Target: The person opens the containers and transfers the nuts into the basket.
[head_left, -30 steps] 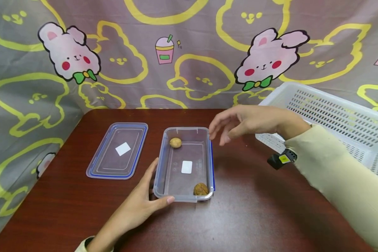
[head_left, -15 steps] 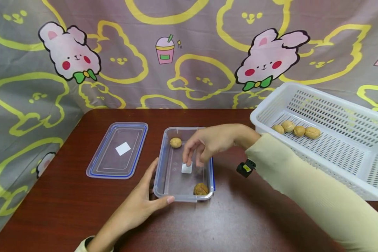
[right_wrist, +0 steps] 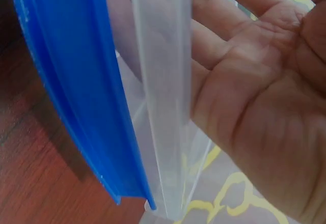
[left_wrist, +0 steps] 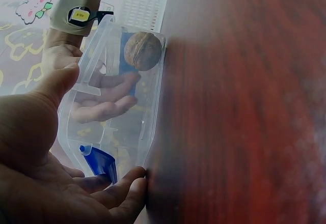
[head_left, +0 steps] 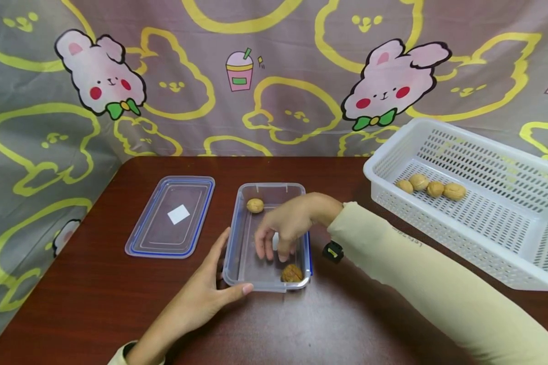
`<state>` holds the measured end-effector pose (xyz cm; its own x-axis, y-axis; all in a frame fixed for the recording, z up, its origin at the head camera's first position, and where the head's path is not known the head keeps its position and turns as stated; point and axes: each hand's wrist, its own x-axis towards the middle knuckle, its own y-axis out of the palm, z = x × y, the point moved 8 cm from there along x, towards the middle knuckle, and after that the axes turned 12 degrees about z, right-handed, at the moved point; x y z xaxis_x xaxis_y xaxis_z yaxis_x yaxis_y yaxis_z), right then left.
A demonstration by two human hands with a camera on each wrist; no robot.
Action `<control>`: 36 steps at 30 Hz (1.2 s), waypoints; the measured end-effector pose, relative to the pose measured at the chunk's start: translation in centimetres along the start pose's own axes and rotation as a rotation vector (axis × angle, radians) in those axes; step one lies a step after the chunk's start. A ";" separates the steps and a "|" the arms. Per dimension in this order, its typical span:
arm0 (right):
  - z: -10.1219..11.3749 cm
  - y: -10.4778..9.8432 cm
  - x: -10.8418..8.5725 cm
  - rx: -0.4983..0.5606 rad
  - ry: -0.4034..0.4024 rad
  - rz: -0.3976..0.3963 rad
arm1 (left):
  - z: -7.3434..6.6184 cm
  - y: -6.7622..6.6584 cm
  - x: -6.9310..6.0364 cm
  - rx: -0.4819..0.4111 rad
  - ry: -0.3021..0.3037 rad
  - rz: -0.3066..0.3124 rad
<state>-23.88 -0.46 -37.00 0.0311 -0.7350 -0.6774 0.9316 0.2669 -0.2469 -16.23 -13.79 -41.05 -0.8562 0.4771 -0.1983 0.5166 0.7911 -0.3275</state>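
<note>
A clear plastic food container (head_left: 244,253) with blue side latches stands on the table, one walnut (head_left: 255,205) in its far left corner and a darker walnut (head_left: 292,274) in its near right corner. My left hand (head_left: 205,289) grips the near left corner, thumb on the front rim and fingers along the left side. My right hand (head_left: 285,223) reaches down inside over the white label, its fingers loosely bent. No object shows between those fingers. In the right wrist view the bare palm (right_wrist: 265,91) is beside the clear wall and a blue latch (right_wrist: 76,81).
A container lid (head_left: 160,235) with a blue seal lies flat to the left. At the right stands a white perforated basket (head_left: 438,238) with several walnuts (head_left: 435,189) in its far left part. A patterned cloth (head_left: 283,61) hangs behind the table.
My right hand has moved left from beside the basket, over the container's right rim and down inside it. My left hand, the container and both walnuts in it have stayed in place.
</note>
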 end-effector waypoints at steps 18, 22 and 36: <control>-1.2 1.3 1.8 0.166 0.021 0.038 | -0.3 -0.1 -0.3 0.015 0.025 -0.001; -1.1 1.5 2.1 0.196 -0.013 0.049 | -0.3 -0.1 -0.3 0.019 0.025 0.004; -0.7 1.6 2.6 0.375 -0.158 0.062 | -0.4 -0.1 -0.3 0.031 0.023 0.005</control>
<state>-22.58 -1.55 -39.63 0.1194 -0.8192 -0.5610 0.9927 0.0894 0.0807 -16.07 -13.84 -40.54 -0.8533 0.4899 -0.1786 0.5202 0.7767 -0.3552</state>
